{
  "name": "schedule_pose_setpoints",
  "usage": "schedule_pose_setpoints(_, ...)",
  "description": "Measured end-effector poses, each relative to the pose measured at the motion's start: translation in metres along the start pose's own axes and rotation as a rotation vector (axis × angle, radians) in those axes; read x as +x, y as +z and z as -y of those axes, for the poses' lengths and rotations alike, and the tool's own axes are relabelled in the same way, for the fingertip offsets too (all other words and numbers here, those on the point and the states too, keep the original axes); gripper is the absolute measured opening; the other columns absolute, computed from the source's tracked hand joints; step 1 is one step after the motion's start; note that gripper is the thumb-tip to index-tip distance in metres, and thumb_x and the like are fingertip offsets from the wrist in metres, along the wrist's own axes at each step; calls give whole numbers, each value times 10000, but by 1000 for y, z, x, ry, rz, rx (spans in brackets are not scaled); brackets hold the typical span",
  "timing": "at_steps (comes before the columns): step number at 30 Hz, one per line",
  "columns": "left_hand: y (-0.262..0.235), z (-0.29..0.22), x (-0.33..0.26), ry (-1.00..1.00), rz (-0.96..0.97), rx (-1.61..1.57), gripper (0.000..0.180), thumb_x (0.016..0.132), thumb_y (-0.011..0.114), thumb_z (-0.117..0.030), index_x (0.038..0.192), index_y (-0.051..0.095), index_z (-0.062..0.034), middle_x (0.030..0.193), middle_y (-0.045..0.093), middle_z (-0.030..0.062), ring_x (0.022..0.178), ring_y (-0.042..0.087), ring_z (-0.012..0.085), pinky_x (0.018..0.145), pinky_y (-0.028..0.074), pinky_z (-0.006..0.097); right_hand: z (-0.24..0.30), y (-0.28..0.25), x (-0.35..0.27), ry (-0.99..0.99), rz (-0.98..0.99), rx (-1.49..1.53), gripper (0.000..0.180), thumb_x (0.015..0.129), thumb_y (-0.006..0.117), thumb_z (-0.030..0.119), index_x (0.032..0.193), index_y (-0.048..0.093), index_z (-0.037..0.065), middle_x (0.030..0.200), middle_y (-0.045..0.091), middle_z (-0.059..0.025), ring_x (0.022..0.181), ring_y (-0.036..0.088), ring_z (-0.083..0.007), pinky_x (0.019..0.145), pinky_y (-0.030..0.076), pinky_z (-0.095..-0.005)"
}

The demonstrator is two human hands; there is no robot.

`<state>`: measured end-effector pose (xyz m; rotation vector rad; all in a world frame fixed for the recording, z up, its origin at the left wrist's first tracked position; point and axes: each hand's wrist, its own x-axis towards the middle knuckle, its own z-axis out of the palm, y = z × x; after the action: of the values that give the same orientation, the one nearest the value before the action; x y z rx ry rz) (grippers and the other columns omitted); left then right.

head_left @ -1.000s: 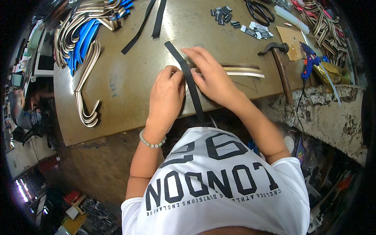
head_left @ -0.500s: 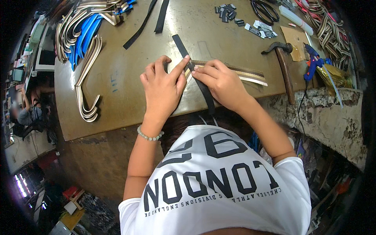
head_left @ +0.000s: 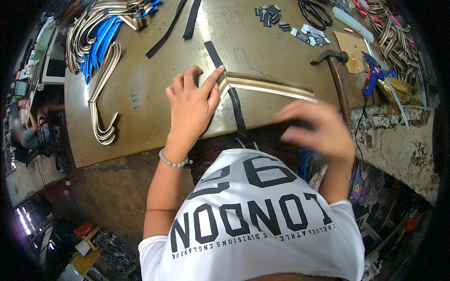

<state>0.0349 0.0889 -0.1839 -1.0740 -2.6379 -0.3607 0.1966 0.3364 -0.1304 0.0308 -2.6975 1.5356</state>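
A worn brown workbench carries it all. A black strap crosses a striped band near the front edge. To the right lies a hammer beside a blue glue gun. Far left sits a heap of curved striped strips; far right, scissors and small dark tabs.
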Motion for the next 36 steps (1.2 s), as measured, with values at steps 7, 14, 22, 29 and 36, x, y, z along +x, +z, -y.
schedule_pose_setpoints(7, -13, 2, 20, 76, 42, 30, 433, 936, 598, -290, 1365, 554, -244, 1169, 567, 59, 1052, 504, 254, 860, 367, 416, -155, -136, -42, 372, -1311, -420, 555, 813, 818, 372, 1100, 584, -41, 1007, 605, -144, 932, 579, -162, 799, 477, -266)
schedule_pose_setpoints(14, -33, -30, -10, -156, 184, -270, 319, 925, 616, -126, 1236, 614, -54, 1066, 575, 138, 992, 542, 321, 836, 451, 412, -97, -135, 1, 392, -1091, -350, 422, 913, 693, 422, 1069, 630, 35, 822, 697, -43, 561, 587, -86, 529, 475, -241)
schedule_pose_setpoints(22, -3, -5, -3, -8, 65, -201, 492, 853, 619, -59, 1327, 584, -187, 1174, 546, 86, 1083, 488, 307, 914, 385, 413, 1, -24, 78, 44, -202, -281, 478, 866, 728, 421, 1101, 620, 19, 833, 669, -111, 714, 628, -192, 670, 496, -325)
schedule_pose_setpoints(29, 2, -4, -5, 7, -11, -201, 448, 836, 642, -106, 1273, 608, -201, 1150, 542, 34, 1075, 483, 267, 892, 378, 402, -10, -8, 105, 5, -157, -268, 493, 889, 701, 415, 1094, 592, -20, 893, 675, -179, 773, 655, -270, 715, 504, -359)
schedule_pose_setpoints(36, 2, -4, -4, -8, -8, -213, 442, 836, 639, -105, 1266, 612, -202, 1140, 545, 36, 1072, 485, 268, 886, 378, 397, -3, -10, 101, 86, -88, -326, 485, 889, 702, 381, 1137, 560, -12, 897, 668, -151, 778, 633, -242, 735, 497, -338)
